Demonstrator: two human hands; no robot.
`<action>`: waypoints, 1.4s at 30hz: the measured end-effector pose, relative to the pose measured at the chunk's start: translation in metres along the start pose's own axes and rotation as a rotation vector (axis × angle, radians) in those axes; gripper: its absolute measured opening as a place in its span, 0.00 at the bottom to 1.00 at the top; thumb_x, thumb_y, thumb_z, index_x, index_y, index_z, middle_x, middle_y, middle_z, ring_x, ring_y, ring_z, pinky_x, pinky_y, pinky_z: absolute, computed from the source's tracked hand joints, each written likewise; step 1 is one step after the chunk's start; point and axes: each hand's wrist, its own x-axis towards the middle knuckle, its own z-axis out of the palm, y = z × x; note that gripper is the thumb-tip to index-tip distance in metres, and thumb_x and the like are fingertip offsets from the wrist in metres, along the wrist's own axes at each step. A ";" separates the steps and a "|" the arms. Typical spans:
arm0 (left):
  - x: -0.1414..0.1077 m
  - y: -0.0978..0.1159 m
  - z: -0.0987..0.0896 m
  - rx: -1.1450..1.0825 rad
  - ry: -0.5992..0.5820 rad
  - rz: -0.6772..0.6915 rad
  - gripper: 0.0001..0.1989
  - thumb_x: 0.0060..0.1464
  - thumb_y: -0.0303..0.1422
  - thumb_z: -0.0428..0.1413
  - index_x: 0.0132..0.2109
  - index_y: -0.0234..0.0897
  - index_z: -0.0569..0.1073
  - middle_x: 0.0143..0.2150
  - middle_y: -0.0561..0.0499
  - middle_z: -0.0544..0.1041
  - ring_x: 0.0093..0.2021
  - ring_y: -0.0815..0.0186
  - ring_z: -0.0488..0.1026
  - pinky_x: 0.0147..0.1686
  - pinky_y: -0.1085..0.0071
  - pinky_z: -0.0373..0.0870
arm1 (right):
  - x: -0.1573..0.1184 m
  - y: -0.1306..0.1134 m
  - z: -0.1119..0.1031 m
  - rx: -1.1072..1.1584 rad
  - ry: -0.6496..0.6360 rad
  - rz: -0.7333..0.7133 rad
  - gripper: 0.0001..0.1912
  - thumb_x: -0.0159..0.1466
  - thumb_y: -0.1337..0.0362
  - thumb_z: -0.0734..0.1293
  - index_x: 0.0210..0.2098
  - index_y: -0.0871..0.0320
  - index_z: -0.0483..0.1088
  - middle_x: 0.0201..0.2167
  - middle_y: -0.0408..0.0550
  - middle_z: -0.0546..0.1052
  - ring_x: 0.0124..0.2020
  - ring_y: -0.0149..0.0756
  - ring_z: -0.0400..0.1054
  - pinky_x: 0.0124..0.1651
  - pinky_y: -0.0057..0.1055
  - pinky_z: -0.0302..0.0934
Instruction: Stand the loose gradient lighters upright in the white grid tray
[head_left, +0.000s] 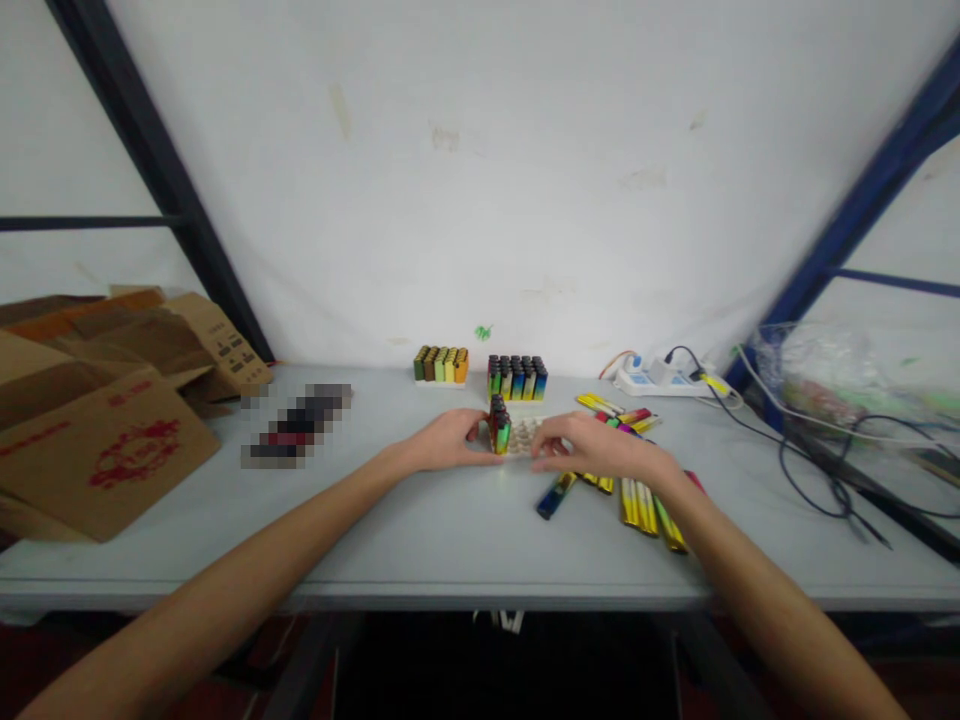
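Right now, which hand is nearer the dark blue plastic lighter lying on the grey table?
Right. The right hand is just beyond the dark blue lighter; the left hand is farther away, to its left, beside upright multicoloured lighters in a white tray.

Bare forearms (277, 545) slant inward and forward, the bare left hand (451, 440) cupped, the bare right hand (583, 445) curled palm-down nearby.

We see glossy plastic and matt cardboard.
We find the loose lighters (643, 508) slick and shiny, the tray (523, 437) plastic-looking, the surface (450, 530) smooth with a soft sheen, the carton (150, 455) dull, creased cardboard, the bag (810, 365) clear, crinkled plastic, and the wall (487, 220) matt with rough scuffs.
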 end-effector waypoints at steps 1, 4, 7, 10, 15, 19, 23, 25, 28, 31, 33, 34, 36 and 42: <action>0.000 0.000 0.000 -0.002 -0.001 -0.002 0.34 0.47 0.62 0.60 0.45 0.35 0.75 0.34 0.49 0.75 0.31 0.62 0.70 0.31 0.69 0.61 | -0.006 0.001 -0.004 0.026 -0.075 -0.009 0.17 0.62 0.48 0.73 0.42 0.54 0.79 0.35 0.46 0.79 0.34 0.38 0.70 0.39 0.31 0.61; 0.000 0.001 -0.001 0.001 -0.015 0.000 0.36 0.48 0.63 0.59 0.48 0.34 0.75 0.35 0.49 0.75 0.32 0.61 0.71 0.31 0.69 0.62 | -0.016 0.004 -0.005 0.046 -0.175 -0.003 0.21 0.57 0.51 0.78 0.46 0.53 0.78 0.43 0.48 0.78 0.43 0.42 0.72 0.47 0.33 0.63; -0.001 0.002 -0.002 0.003 -0.017 -0.007 0.37 0.48 0.63 0.59 0.48 0.34 0.75 0.35 0.49 0.75 0.32 0.61 0.71 0.31 0.69 0.62 | -0.014 0.005 0.004 0.012 -0.200 -0.011 0.14 0.61 0.54 0.75 0.43 0.54 0.78 0.44 0.49 0.76 0.46 0.42 0.71 0.50 0.34 0.62; -0.001 0.004 -0.003 0.006 -0.018 -0.009 0.36 0.48 0.63 0.59 0.47 0.34 0.75 0.35 0.49 0.75 0.32 0.61 0.71 0.31 0.69 0.62 | -0.008 0.005 0.010 0.006 -0.160 -0.037 0.13 0.64 0.54 0.73 0.41 0.56 0.75 0.43 0.49 0.74 0.45 0.41 0.70 0.48 0.34 0.63; -0.001 0.003 -0.003 -0.007 -0.011 0.021 0.34 0.49 0.62 0.59 0.47 0.35 0.75 0.34 0.50 0.74 0.31 0.62 0.70 0.31 0.69 0.61 | -0.005 -0.002 0.005 0.105 0.034 0.002 0.14 0.70 0.51 0.65 0.43 0.56 0.70 0.39 0.49 0.76 0.38 0.40 0.70 0.43 0.35 0.63; -0.001 0.001 -0.002 -0.003 -0.020 0.022 0.34 0.50 0.61 0.59 0.47 0.35 0.75 0.33 0.51 0.74 0.31 0.62 0.70 0.31 0.70 0.61 | -0.004 -0.009 0.005 0.436 0.105 0.004 0.13 0.72 0.50 0.62 0.44 0.54 0.63 0.36 0.45 0.76 0.35 0.36 0.71 0.41 0.34 0.64; 0.000 0.000 -0.001 0.000 -0.004 0.022 0.34 0.49 0.61 0.60 0.47 0.34 0.75 0.33 0.51 0.74 0.30 0.63 0.70 0.30 0.69 0.61 | 0.000 -0.008 0.012 0.661 0.183 0.018 0.18 0.71 0.48 0.64 0.50 0.52 0.58 0.33 0.41 0.73 0.30 0.32 0.66 0.35 0.30 0.62; 0.000 0.000 -0.001 -0.008 -0.002 0.020 0.33 0.49 0.61 0.60 0.47 0.34 0.75 0.33 0.51 0.74 0.30 0.63 0.70 0.30 0.70 0.61 | 0.003 -0.006 0.017 0.736 0.214 0.034 0.20 0.70 0.46 0.65 0.52 0.50 0.57 0.30 0.38 0.69 0.27 0.31 0.62 0.31 0.28 0.60; -0.001 0.001 -0.002 -0.013 -0.013 0.018 0.33 0.49 0.60 0.60 0.46 0.34 0.75 0.33 0.51 0.74 0.30 0.63 0.70 0.30 0.70 0.61 | 0.008 -0.003 0.024 0.730 0.303 0.090 0.18 0.70 0.45 0.64 0.45 0.52 0.60 0.28 0.36 0.62 0.25 0.28 0.57 0.28 0.26 0.54; -0.001 0.001 -0.003 -0.019 -0.013 0.022 0.32 0.49 0.59 0.61 0.46 0.35 0.75 0.33 0.51 0.74 0.31 0.63 0.70 0.31 0.70 0.62 | 0.013 -0.003 0.028 0.605 0.435 0.160 0.21 0.70 0.43 0.62 0.34 0.54 0.60 0.25 0.37 0.59 0.24 0.28 0.53 0.25 0.26 0.49; -0.001 0.001 -0.002 -0.023 -0.008 0.018 0.32 0.49 0.59 0.61 0.46 0.35 0.75 0.33 0.51 0.74 0.31 0.62 0.70 0.31 0.70 0.61 | 0.014 -0.005 0.029 0.534 0.507 0.184 0.23 0.70 0.43 0.60 0.31 0.55 0.60 0.24 0.38 0.58 0.24 0.29 0.52 0.26 0.27 0.48; -0.001 0.001 -0.002 -0.022 -0.007 0.014 0.32 0.49 0.59 0.61 0.46 0.35 0.75 0.33 0.51 0.74 0.31 0.62 0.70 0.31 0.70 0.61 | 0.015 -0.005 0.030 0.504 0.534 0.188 0.24 0.70 0.42 0.60 0.30 0.55 0.59 0.24 0.38 0.58 0.24 0.29 0.52 0.26 0.27 0.47; -0.001 0.000 -0.002 -0.020 -0.009 0.009 0.32 0.49 0.59 0.61 0.46 0.35 0.75 0.33 0.51 0.74 0.31 0.62 0.70 0.31 0.70 0.61 | 0.016 -0.007 0.030 0.448 0.563 0.187 0.25 0.70 0.42 0.60 0.28 0.55 0.59 0.23 0.39 0.58 0.25 0.29 0.52 0.27 0.28 0.48; -0.001 0.001 -0.002 -0.024 -0.010 0.008 0.31 0.48 0.59 0.61 0.44 0.35 0.75 0.32 0.52 0.73 0.30 0.63 0.70 0.30 0.70 0.60 | 0.016 -0.008 0.031 0.310 0.561 0.242 0.22 0.67 0.49 0.61 0.22 0.56 0.57 0.21 0.39 0.58 0.25 0.29 0.52 0.28 0.29 0.46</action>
